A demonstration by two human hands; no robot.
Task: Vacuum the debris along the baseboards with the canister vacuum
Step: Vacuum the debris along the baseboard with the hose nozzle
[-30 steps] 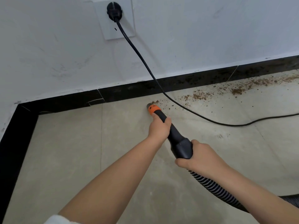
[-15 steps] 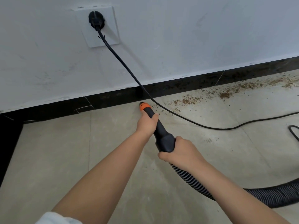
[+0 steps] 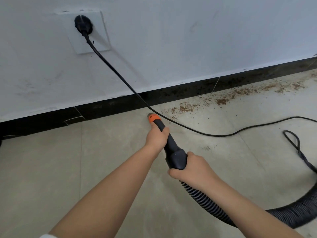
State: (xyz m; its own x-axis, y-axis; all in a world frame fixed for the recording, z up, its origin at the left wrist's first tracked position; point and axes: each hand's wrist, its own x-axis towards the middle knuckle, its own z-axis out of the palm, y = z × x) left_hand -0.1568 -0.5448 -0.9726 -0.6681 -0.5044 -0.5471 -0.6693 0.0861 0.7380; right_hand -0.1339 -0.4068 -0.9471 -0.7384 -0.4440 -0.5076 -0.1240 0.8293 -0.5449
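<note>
Both my hands hold the black vacuum nozzle [image 3: 171, 146], whose orange tip [image 3: 153, 117] sits on the floor just short of the black baseboard [image 3: 109, 109]. My left hand [image 3: 157, 137] grips the nozzle close behind the tip. My right hand [image 3: 190, 168] grips the thick rear end, where the ribbed black hose [image 3: 291, 213] starts and curves off to the right. Brown debris [image 3: 185, 108] lies scattered along the baseboard to the right of the tip, stretching toward the far right. The canister itself is out of view.
A black power cord [image 3: 120, 74] runs from a plug [image 3: 83, 25] in a white wall socket down across the baseboard, passes just right of the tip and trails over the tiles to the right. A loop of black cord [image 3: 291, 140] lies at the right.
The view has shifted to the right, so the socket and corner slid left. The nozzle tip stays near the baseboard, left of the debris, with both hands gripping as before.
</note>
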